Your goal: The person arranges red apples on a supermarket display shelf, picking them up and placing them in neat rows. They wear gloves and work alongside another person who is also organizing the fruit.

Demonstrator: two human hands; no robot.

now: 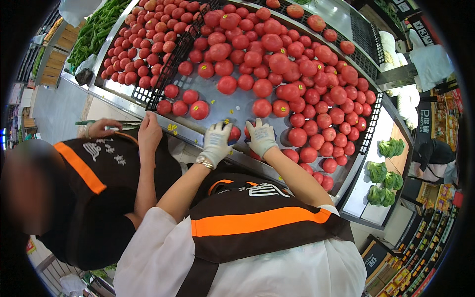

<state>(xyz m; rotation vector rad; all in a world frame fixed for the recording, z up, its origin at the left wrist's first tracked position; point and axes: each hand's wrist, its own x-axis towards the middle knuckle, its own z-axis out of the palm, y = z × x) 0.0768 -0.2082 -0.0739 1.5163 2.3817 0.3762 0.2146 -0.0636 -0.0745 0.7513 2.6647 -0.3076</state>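
My left hand [216,142], in a white work glove with blue on it, is closed around a red tomato [235,133] near the front edge of the metal display bin [230,97]. Just to the right, my gloved right hand [262,136] grips another tomato [247,132], mostly hidden under the fingers. Five loose tomatoes, such as one bearing a yellow sticker [199,110], sit left of my hands. A large heap of tomatoes [272,42] fills the back and right side. Yellow stickers [172,127] are stuck along the front ledge.
A black plastic divider [174,61] separates smaller tomatoes [137,55] at left. A co-worker's hand [150,128] is by the bin's left front corner. Green peppers [97,31] lie at far left, broccoli heads [386,180] on a stand at right.
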